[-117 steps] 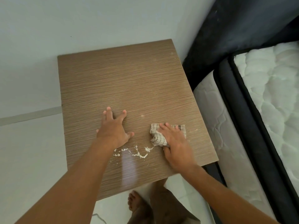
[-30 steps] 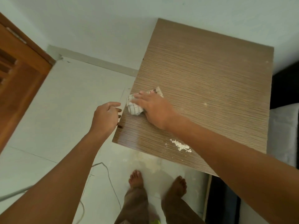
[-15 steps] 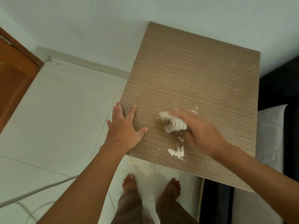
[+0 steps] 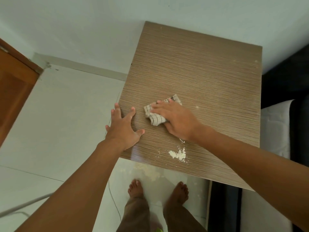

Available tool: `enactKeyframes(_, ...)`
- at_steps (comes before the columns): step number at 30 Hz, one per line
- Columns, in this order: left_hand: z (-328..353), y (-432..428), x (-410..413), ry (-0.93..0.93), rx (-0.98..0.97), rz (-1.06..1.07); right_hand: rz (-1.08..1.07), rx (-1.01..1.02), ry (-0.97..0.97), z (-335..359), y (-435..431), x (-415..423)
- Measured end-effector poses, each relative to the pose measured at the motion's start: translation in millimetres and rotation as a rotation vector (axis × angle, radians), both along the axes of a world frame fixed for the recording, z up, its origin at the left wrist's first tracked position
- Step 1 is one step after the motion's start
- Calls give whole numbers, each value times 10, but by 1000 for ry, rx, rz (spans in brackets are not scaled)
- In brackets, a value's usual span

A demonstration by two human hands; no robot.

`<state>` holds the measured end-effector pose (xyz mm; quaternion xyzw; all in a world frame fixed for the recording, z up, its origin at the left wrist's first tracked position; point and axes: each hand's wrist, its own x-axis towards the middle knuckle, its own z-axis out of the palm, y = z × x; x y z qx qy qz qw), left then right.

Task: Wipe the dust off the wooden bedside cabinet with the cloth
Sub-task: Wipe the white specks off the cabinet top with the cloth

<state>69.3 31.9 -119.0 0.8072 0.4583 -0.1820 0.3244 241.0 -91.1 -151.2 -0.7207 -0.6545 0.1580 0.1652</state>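
Head view. My right hand (image 4: pixel 177 120) lies flat on the cloth (image 4: pixel 156 115), fingers extended and pressing it against the top of the wooden bedside cabinet (image 4: pixel 209 77); palm-down pressure, not a closed fist. The cloth is checked, crumpled, showing mostly past my fingertips and under the thumb side of this hand, near the middle of the cabinet top.

My left hand (image 4: pixel 123 129) rests beside it, to the left of the cloth and apart from it, fingers spread and holding nothing, palm on the cabinet's left edge with the outer fingers over the side.

A small heap of white dust (image 4: pixel 178 154) sits on the top behind my right wrist, toward the near edge, with loose specks around it. More pale dust lies on the floor (image 4: pixel 50 123) below that edge, just ahead of my bare feet (image 4: pixel 136 188). A mattress (image 4: pixel 275 128) is off to the right of my right forearm.
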Motion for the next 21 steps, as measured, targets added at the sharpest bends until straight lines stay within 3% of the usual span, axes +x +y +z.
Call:
enactKeyframes(3,-2,-5,7,12,1,1,73,-16,21,-3,-395,-139)
enactKeyframes(14,13,-14,21,19,-13,6,9,-154,254,172,-1422,-1240)
enactKeyframes(18,-1,-17,19,11,-7,2,-141,-78,343,426,-1592,-1478)
enactKeyframes(21,-12,-17,20,15,-2,0,-378,54,464,719,-1441,-1227)
